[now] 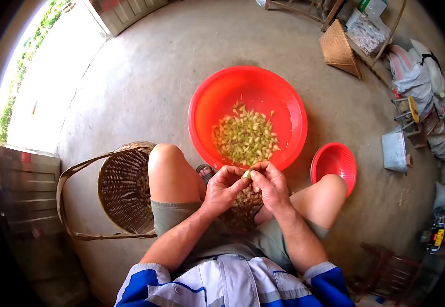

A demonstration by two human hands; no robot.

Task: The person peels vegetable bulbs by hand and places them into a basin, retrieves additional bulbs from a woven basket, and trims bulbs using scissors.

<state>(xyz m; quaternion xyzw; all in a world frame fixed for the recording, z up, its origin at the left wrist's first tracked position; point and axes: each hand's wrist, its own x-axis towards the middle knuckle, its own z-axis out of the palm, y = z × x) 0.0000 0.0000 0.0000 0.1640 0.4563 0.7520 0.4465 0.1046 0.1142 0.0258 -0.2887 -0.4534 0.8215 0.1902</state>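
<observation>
A small pale yellow-green bulb (247, 174) is pinched between the fingertips of my left hand (222, 191) and my right hand (271, 187). Both hands meet just in front of the near rim of a large red basin (196, 120). Many similar pale, pointed bulbs (245, 134) lie heaped inside it. Below my hands, between my legs, brownish scraps like dry peel (242, 207) cover the floor; my wrists and legs hide part of them. The exact kind of bulb is too small to make out.
By my left knee a wicker basket (122, 184) with a long handle leans over, holding small brownish pieces. A red plastic colander (337, 163) stands by my right knee. Farther right are a woven basket (339, 48), sacks (419, 77) and a metal bucket (394, 151).
</observation>
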